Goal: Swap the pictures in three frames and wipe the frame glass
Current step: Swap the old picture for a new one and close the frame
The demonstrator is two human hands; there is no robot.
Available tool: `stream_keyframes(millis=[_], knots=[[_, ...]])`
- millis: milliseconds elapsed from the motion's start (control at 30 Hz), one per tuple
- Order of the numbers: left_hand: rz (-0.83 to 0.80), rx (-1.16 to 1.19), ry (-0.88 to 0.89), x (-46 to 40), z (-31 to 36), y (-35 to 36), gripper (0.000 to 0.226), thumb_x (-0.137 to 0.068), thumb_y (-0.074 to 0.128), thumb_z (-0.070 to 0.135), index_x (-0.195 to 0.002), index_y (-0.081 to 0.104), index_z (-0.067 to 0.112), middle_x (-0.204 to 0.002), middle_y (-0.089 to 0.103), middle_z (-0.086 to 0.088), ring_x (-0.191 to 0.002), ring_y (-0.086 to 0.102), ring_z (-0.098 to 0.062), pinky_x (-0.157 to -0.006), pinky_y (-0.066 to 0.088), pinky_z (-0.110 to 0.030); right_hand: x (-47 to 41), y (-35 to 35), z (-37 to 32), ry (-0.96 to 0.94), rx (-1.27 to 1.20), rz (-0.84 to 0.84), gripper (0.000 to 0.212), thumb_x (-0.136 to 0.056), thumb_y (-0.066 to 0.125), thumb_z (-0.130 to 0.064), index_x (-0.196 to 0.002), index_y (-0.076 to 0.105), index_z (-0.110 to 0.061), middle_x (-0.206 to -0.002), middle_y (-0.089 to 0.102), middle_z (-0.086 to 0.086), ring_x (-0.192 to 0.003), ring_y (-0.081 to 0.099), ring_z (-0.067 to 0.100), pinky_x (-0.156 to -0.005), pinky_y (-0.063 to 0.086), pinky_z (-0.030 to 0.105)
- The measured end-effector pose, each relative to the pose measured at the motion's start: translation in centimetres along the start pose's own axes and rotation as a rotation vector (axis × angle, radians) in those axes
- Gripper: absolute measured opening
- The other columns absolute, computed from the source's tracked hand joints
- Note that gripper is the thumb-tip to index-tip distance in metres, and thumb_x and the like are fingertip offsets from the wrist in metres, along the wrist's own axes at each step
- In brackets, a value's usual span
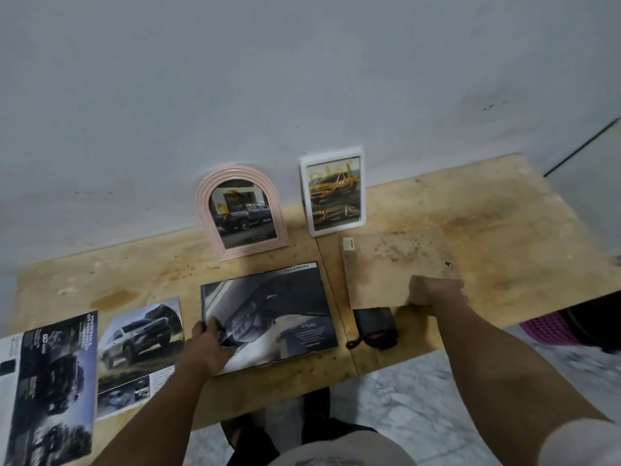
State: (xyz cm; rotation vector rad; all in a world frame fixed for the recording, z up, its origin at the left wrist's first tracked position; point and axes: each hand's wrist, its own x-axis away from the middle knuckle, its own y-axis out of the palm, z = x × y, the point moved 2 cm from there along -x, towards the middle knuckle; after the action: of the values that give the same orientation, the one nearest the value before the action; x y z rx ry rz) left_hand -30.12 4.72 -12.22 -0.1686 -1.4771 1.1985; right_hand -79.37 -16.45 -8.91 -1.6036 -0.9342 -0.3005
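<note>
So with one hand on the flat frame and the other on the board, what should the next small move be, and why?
Probably lay the backing board over the flat frame. The right hand grips the board's near edge, off to the side, while the left hand touches the picture already lying in the frame.

1. The pink arched frame (242, 213) stands upright against the wall at the back of the tabletop (487, 230) and holds a picture of a dark pickup.
2. The white rectangular frame (332, 193) stands just to its right, also leaning on the wall, with a yellow pickup picture inside.
3. The dark flat frame (279, 311) lies face up in front of them, a grey car picture in it; my left hand (210, 348) pinches its near-left corner.
4. The brown backing board (393, 264) lies flat to the right, stained; my right hand (437, 290) grips its near edge.
5. Two loose car pictures (141, 351) lie flat at the left.
</note>
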Motion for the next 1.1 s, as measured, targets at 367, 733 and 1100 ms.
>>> stream_keyframes(millis=[367, 733, 1100], knots=[[0.0, 0.039, -0.03, -0.6, 0.0, 0.3, 0.088, -0.087, 0.07, 0.057, -0.154, 0.032, 0.015, -0.15, 0.032, -0.018, -0.122, 0.056, -0.044, -0.103, 0.05, -0.047, -1.9, -1.5, 1.3, -0.073, -0.23, -0.008, 0.087, -0.077, 0.081, -0.028, -0.144, 0.03, -0.005, -0.134, 0.053, 0.024, -0.122, 0.055, 0.043, -0.095, 0.053, 0.049], [-0.02, 0.08, -0.023, -0.3, 0.1, 0.2, 0.079, -0.084, 0.073, 0.056, -0.144, 0.039, 0.017, -0.145, 0.036, -0.02, -0.118, 0.057, -0.044, -0.104, 0.051, -0.049, -0.2, -3.9, 1.0, -0.222, -0.504, 0.078, 0.055, -0.093, 0.062, -0.008, -0.145, 0.046, -0.016, -0.132, 0.059, 0.024, -0.117, 0.059, 0.043, -0.089, 0.056, 0.049], [0.045, 0.252, -0.01, 0.9, 0.2, -0.6, 0.062, -0.09, 0.075, 0.043, -0.135, 0.048, 0.011, -0.134, 0.049, -0.018, -0.109, 0.06, -0.037, -0.094, 0.053, -0.041, 3.6, -2.9, 2.5, -0.323, -0.682, -0.138, 0.054, -0.1, 0.05, 0.0, -0.145, 0.05, -0.03, -0.112, 0.062, 0.016, -0.078, 0.057, 0.027, -0.063, 0.044, 0.036]])
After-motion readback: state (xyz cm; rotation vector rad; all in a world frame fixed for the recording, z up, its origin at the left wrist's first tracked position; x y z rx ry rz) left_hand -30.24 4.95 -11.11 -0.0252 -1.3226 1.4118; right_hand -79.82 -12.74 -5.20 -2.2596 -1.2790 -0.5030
